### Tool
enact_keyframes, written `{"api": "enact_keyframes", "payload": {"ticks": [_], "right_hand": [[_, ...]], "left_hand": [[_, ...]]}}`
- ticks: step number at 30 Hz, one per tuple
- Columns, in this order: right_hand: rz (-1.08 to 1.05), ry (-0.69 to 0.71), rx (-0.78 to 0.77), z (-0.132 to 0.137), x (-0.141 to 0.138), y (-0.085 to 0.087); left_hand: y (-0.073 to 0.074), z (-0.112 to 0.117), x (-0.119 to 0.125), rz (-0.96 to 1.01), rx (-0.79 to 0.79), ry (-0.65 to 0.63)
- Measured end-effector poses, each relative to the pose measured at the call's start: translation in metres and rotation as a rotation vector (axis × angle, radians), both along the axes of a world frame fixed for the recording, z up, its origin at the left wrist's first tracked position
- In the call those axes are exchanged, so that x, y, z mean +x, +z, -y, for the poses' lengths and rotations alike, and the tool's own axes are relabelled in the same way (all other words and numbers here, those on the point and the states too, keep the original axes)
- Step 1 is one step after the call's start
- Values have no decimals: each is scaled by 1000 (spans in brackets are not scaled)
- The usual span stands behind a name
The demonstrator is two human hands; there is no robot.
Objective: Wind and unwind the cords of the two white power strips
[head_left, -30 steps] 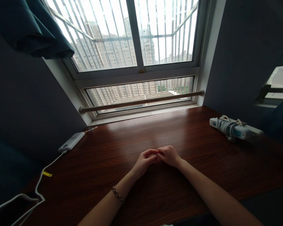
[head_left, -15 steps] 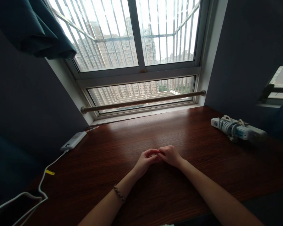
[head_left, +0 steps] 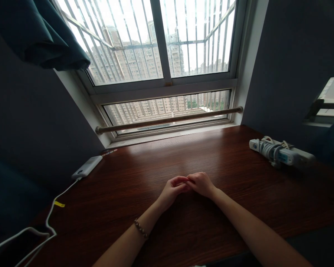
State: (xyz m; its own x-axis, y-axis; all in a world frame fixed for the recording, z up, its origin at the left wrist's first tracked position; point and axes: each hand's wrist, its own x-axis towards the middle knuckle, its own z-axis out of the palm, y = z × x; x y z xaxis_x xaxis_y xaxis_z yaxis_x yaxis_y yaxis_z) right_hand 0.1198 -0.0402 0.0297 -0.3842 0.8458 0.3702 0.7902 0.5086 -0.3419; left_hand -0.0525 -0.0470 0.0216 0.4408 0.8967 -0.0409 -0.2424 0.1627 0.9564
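Observation:
My left hand [head_left: 171, 190], with a beaded bracelet [head_left: 140, 228] round its wrist, rests low over the brown wooden tabletop [head_left: 144, 167]. Its curled fingers meet those of my right hand [head_left: 202, 183] in the middle of the view. Both hands look closed, the fingertips bunched against each other. Whatever may lie between them is hidden by the fingers.
A white power bank [head_left: 87, 167] with a white cable [head_left: 61, 193] plugged in lies at the left edge. On the right sits a power strip [head_left: 272, 152] wrapped in its cord. A window [head_left: 167, 89] with a rail [head_left: 169, 120] stands behind the tabletop.

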Motion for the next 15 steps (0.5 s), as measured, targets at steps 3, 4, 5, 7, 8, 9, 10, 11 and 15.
{"api": "enact_keyframes", "payload": {"ticks": [3, 4, 5, 7, 8, 9, 10, 11, 15], "right_hand": [[-2, 5, 4, -1, 0, -2], [-4, 10, 4, -1, 1, -2], [-11, 18, -2, -1, 1, -3], [-58, 40, -27, -1, 2, -2], [-101, 48, -43, -2, 2, -2], [-150, 49, -56, -2, 3, -1], [-199, 43, -63, -2, 5, 0], [-239, 33, -65, -2, 6, 1], [-266, 17, -47, -1, 7, 2]], "left_hand": [[0, -2, -1, -25, 19, 12], [0, -4, -2, -52, 35, 9], [0, -6, -3, -88, 55, 4], [3, -10, -6, -180, 120, 8], [6, -10, -9, -244, 169, 27], [9, -8, -12, -325, 222, 58], [13, -4, -17, -414, 276, 92], [18, 3, -23, -509, 327, 119], [42, 53, -64, -750, 447, 110]]}}
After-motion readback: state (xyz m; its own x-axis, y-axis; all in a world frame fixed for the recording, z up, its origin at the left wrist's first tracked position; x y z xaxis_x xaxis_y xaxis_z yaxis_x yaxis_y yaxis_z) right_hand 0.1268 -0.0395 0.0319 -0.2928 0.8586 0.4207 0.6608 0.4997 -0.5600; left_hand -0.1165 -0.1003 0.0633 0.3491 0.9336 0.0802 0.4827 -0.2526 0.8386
